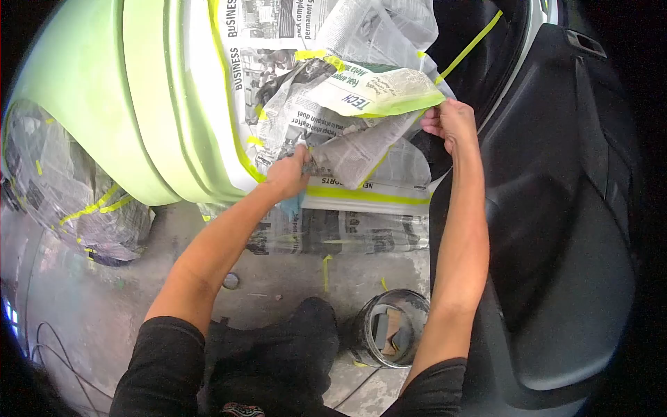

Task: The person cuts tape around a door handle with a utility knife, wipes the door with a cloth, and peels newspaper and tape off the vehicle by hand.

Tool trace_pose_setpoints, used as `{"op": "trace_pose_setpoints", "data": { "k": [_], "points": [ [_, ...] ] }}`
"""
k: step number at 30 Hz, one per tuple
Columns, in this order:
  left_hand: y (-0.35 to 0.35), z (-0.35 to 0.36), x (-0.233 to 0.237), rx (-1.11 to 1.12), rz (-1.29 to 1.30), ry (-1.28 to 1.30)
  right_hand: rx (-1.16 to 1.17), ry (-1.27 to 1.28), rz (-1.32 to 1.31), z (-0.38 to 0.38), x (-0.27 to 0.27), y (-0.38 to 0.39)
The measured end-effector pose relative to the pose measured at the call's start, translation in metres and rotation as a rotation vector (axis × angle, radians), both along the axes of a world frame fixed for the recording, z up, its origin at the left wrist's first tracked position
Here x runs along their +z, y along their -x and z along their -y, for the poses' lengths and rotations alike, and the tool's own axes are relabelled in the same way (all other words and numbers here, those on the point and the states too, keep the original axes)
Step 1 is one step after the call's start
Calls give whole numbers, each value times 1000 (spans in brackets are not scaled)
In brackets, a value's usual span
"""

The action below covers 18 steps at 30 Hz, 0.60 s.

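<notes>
Creased newspaper masking [354,146], edged with yellow-green tape [361,194], covers the car's door opening. At the right, my right hand [455,124] pinches the taped edge of a newspaper sheet and lifts it away from the layers beneath. My left hand [286,175] is closed against the lower left of the paper. A bit of light-blue cloth [293,206] sticks out below that hand; its fingers partly hide the cloth and the paper beneath. One strip of yellow tape [472,45] stretches up from the sheet across the dark opening.
Pale green body panels [146,104] curve along the left, beside a plastic-and-paper-wrapped wheel [83,187]. An open black door [556,208] stands close on the right. Below are a bucket [361,326] with sanding blocks, a tape roll [231,281] and a cable [62,358].
</notes>
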<state>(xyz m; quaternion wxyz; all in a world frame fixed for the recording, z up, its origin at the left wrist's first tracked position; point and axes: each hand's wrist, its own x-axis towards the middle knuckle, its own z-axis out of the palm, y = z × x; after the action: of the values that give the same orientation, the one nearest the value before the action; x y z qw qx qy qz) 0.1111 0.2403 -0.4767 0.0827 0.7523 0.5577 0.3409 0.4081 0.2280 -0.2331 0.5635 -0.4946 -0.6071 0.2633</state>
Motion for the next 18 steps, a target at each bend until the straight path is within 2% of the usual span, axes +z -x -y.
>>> {"op": "trace_pose_setpoints", "data": {
  "k": [6,9,10,13,15,18],
  "points": [
    [9,-14,-10,105,-22,90,-9,-147,-171,-2,6,-9],
    [11,-18,-13,119,-45,163,-3,-260,-340,2,11,-13],
    [11,-18,-12,100,-47,150,-49,-290,-293,7,10,-14],
    [8,1,6,12,-52,126,-286,-669,19,33,-9,-18],
    [7,29,46,-43,-23,84,-552,-812,215,102,-33,4],
    [19,63,91,-111,73,-4,-487,-752,134,190,-115,19]
  ]
}}
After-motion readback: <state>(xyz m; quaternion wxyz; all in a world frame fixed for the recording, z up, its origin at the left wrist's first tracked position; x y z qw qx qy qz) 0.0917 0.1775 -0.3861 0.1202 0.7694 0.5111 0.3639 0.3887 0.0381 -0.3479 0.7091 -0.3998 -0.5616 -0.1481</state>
